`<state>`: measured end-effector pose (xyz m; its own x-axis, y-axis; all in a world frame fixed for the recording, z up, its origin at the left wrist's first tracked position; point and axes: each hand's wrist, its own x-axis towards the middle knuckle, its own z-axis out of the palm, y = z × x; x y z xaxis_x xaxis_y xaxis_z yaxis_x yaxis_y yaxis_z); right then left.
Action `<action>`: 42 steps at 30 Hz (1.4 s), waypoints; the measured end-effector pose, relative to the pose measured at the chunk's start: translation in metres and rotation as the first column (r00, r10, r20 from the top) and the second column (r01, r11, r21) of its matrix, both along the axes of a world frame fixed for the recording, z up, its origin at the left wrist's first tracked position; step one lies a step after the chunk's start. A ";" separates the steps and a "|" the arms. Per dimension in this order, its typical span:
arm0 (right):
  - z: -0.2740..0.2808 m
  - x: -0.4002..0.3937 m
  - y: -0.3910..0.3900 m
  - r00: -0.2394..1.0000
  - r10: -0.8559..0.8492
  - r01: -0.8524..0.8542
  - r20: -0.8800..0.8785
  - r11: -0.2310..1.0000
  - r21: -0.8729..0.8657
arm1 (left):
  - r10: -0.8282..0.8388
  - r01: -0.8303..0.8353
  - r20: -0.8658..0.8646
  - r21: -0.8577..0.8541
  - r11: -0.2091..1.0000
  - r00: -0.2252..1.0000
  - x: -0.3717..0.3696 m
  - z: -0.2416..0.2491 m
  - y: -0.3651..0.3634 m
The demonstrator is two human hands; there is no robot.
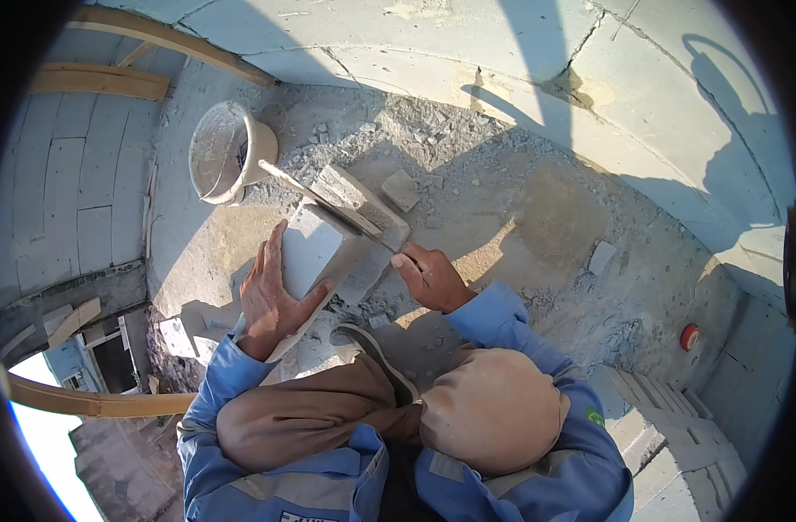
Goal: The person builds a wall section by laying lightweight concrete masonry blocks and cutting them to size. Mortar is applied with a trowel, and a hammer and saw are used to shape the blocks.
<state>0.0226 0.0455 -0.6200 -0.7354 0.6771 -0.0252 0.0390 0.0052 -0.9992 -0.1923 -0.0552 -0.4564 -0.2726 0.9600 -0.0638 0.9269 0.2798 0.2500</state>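
Note:
A pale block lies in front of my crouched knees. My left hand rests on its near left side with the fingers spread and pressed against it. In my right hand, the fingers are closed round the near end of a long, thin tool. The tool crosses the block's far right edge, its far end near the bucket. What type of tool it is, I cannot tell. Another long pale block lies just beyond the tool.
A dirty white bucket stands at the back left. Rubble and a small block piece lie on the floor. A block wall runs behind. Stacked blocks stand at the lower right, and a red round object lies near the right wall.

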 end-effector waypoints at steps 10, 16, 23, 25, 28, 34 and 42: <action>0.052 0.009 0.013 0.985 -0.053 0.072 -0.162 0.991 0.111 | 0.037 -0.036 0.023 -0.025 0.999 0.999 0.000 0.000 0.005; -0.049 0.021 -0.007 0.947 0.006 0.010 0.321 0.999 -0.050 | -0.002 0.002 -0.004 0.020 1.000 1.000 -0.002 -0.003 0.002; 0.035 0.003 0.017 0.981 0.107 -0.117 0.165 0.992 0.050 | 0.031 -0.031 -0.006 -0.045 0.999 1.000 0.001 -0.001 0.005; -0.012 -0.001 0.005 0.978 0.053 -0.071 0.204 0.994 0.082 | 0.016 -0.016 -0.006 -0.025 1.000 1.000 0.000 -0.001 0.005; -0.037 0.010 -0.003 0.953 0.023 -0.053 0.301 0.995 0.090 | -0.009 0.009 -0.023 0.007 1.000 1.000 -0.002 -0.001 0.001; 0.012 0.008 0.005 0.990 0.080 -0.077 0.119 0.997 -0.031 | 0.034 -0.033 0.044 -0.033 0.999 0.998 0.000 -0.003 0.004; -0.011 0.028 -0.013 0.955 0.069 -0.053 0.287 0.997 -0.061 | 0.001 0.000 0.010 -0.039 0.999 1.000 0.001 0.001 -0.003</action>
